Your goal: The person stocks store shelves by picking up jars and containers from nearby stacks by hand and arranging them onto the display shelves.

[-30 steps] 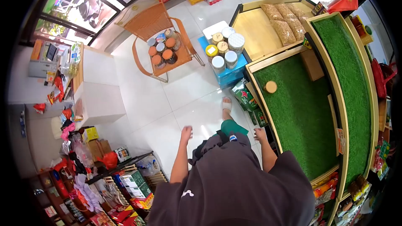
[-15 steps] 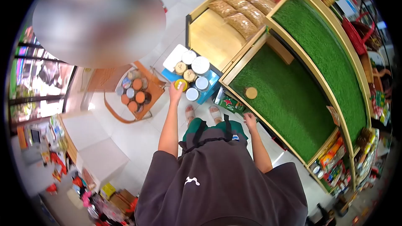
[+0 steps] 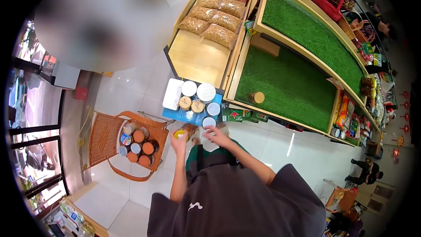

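On the pale tiled floor (image 3: 280, 147) of a bright shop, a wicker chair (image 3: 103, 138) stands beside a blue box (image 3: 172, 113), with a wooden display stand beyond. The stand's lower tray (image 3: 298, 90) and upper shelf (image 3: 302, 33) are lined with green turf, and a lone jar with a tan lid (image 3: 258, 97) stands on the lower one. Six clear bags (image 3: 218, 19) of something brown lie in the bare wooden section (image 3: 193, 59), behind the blue box. Further off to the right, a person in dark clothes (image 3: 369, 172) shows small. The left arm reaches forward from the body, and the left hand (image 3: 177, 142) grips a yellow-lidded jar (image 3: 180, 134) near its lid. The right arm bends across the front of the body; the right hand (image 3: 217, 136) is open, fingers spread, just beside a white-lidded jar (image 3: 209, 122) at the box's near edge, and whether they touch cannot be told. The yellow-lidded jar is in the left hand, to the left of the right hand and apart from it, between the chair, whose seat bears a cluster of jars with orange and pale lids (image 3: 148, 148), and the blue box, which carries other lidded jars (image 3: 206, 92).
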